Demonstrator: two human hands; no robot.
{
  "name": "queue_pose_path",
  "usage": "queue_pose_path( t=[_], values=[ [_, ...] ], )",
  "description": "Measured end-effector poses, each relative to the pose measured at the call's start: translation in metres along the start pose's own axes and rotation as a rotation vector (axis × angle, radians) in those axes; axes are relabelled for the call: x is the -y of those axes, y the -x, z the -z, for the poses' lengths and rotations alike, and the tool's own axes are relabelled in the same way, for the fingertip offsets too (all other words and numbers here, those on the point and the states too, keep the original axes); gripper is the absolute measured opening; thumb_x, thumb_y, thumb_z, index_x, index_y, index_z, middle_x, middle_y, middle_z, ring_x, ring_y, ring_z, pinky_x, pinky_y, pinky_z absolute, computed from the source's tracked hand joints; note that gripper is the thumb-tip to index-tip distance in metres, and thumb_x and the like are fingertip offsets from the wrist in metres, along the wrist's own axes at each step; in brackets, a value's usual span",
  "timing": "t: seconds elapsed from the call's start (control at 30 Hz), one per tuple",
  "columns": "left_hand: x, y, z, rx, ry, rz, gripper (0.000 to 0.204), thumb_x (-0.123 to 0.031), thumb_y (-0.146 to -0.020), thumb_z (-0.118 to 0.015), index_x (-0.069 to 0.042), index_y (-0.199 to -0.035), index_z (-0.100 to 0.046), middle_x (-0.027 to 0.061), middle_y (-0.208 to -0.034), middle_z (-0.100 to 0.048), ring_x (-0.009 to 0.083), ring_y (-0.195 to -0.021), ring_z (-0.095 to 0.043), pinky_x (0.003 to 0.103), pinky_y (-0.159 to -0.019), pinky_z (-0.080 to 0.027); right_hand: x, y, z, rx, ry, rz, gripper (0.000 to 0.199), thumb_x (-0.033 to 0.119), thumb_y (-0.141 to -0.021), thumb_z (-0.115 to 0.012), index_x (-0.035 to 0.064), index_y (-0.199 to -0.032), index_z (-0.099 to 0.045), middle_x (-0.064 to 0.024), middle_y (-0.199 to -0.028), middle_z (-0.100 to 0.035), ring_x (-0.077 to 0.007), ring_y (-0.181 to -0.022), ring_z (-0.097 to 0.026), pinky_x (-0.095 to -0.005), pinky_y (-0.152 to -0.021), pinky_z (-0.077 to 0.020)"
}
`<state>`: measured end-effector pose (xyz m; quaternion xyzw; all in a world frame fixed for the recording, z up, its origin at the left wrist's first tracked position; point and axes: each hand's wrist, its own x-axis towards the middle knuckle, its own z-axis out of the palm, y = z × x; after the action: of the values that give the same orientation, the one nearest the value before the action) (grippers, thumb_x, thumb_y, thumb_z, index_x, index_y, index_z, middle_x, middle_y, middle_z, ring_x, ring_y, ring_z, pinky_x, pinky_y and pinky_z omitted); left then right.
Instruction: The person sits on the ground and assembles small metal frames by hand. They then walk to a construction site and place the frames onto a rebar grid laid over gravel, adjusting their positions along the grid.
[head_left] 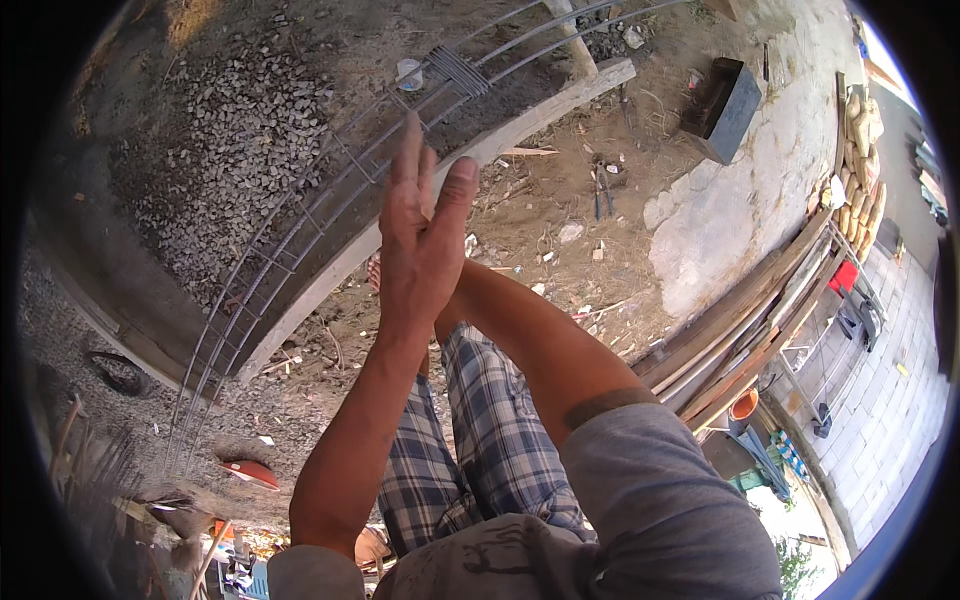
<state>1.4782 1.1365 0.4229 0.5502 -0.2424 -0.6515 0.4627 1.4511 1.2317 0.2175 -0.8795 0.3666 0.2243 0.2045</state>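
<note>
My left hand is raised in front of me with its fingers stretched out and the thumb apart; nothing shows in it. My right forearm crosses to meet it, and my right hand is mostly hidden behind the left one. Whether the palms touch cannot be made out. Beyond the hands, a long rebar cage with cross ties curves across the view. A bundle of steel stirrups sits on its upper part. Beside the cage runs a pale wooden board.
A gravel pile lies left of the cage. Pliers rest on debris-strewn dirt, near a dark open box. Long planks are stacked at the right, close to an orange bucket.
</note>
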Motion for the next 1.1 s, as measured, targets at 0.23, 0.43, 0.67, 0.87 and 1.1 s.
queue_pose_path(
  t=[0.23,0.43,0.67,0.87,1.1],
  values=[
    [0.032,0.026,0.051,0.035,1.252,0.477,0.081,-0.061,-0.102,-0.041,-0.017,-0.162,-0.010,0.0212,-0.165,-0.012,0.0425,-0.150,-0.023,0.054,-0.122,-0.025,-0.011,0.051,0.031,0.196,-0.435,-0.366,0.052,0.033,-0.102,-0.051,0.0059,-0.146,-0.042,-0.0196,-0.144,-0.044,-0.0373,-0.136,-0.040,-0.0596,-0.112,-0.0304],
    [0.037,0.036,0.051,-0.311,0.898,0.506,0.072,-0.056,-0.106,-0.034,-0.011,-0.159,-0.016,0.0223,-0.160,-0.026,0.0402,-0.148,-0.028,0.054,-0.121,-0.026,-0.069,0.109,0.136,-0.717,-0.727,-0.748,0.054,0.031,-0.102,-0.053,0.0062,-0.147,-0.039,-0.0248,-0.143,-0.041,-0.0396,-0.131,-0.041,-0.0588,-0.108,-0.0324],
    [0.119,0.048,0.023,-0.375,0.721,0.503,0.070,-0.056,-0.106,-0.037,-0.012,-0.158,-0.025,0.0171,-0.159,-0.029,0.0310,-0.147,-0.032,0.044,-0.117,-0.033,-0.030,0.089,0.197,-0.769,-0.889,-0.412,0.072,0.049,-0.094,-0.060,0.0050,-0.147,-0.039,-0.0256,-0.141,-0.041,-0.0446,-0.130,-0.039,-0.0578,-0.109,-0.0294],
    [0.146,0.037,-0.031,-0.554,0.704,0.433,0.067,-0.054,-0.106,-0.037,-0.011,-0.157,-0.029,0.0161,-0.157,-0.034,0.0278,-0.145,-0.035,0.040,-0.116,-0.033,-0.107,0.089,0.148,-0.753,-0.982,-0.393,0.073,0.051,-0.095,-0.057,0.0038,-0.148,-0.039,-0.0274,-0.143,-0.040,-0.0446,-0.131,-0.039,-0.0580,-0.109,-0.0286],
    [0.144,0.051,-0.128,-0.706,0.482,0.731,0.073,-0.060,-0.103,-0.040,-0.016,-0.159,-0.025,0.0171,-0.161,-0.030,0.0354,-0.148,-0.030,0.054,-0.121,-0.016,-0.287,0.068,0.089,-0.455,-1.042,-0.499,0.060,0.036,-0.096,-0.062,0.0001,-0.142,-0.048,-0.0245,-0.125,-0.058,-0.0402,-0.110,-0.059,-0.0484,-0.100,-0.0432]
  ],
)
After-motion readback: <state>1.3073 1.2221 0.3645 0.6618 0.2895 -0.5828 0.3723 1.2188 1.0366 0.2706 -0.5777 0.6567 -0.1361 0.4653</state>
